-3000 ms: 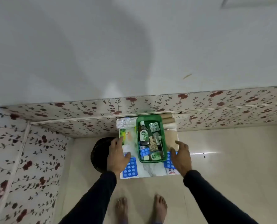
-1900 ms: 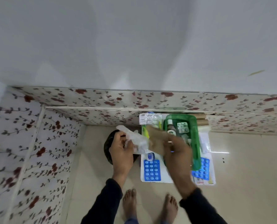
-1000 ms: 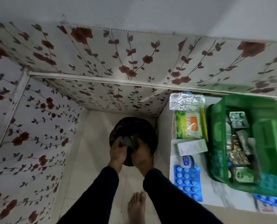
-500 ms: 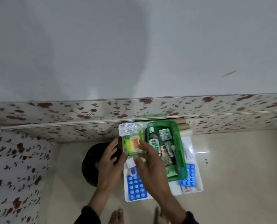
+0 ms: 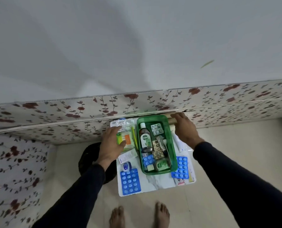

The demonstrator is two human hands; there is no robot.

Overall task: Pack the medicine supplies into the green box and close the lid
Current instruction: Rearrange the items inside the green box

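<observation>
The green box (image 5: 173, 145) stands open on a small white table (image 5: 155, 181). Inside it lie a Dettol bottle (image 5: 145, 139), a silver blister strip (image 5: 156, 129), a blue blister strip (image 5: 147, 161) and a green tin (image 5: 160, 165). My left hand (image 5: 111, 143) lies spread on a green and orange pack (image 5: 128, 140) left of the box. My right hand (image 5: 184, 129) reaches over tan rolls (image 5: 170, 120) at the box's far right corner; the fingers hide the contact. No lid is in sight.
Left of the box lie a foil pack (image 5: 123, 123), a white carton (image 5: 128, 156), a small blue jar (image 5: 126, 166) and a blue blister sheet (image 5: 130, 181). Another blue sheet (image 5: 180, 167) lies on the right. A black bin (image 5: 87, 162) stands left of the table, by the floral wall.
Both hands left the black bin and came back over the table. The left hand settled on the green and orange pack, and the right hand crossed to the box's far right corner.
</observation>
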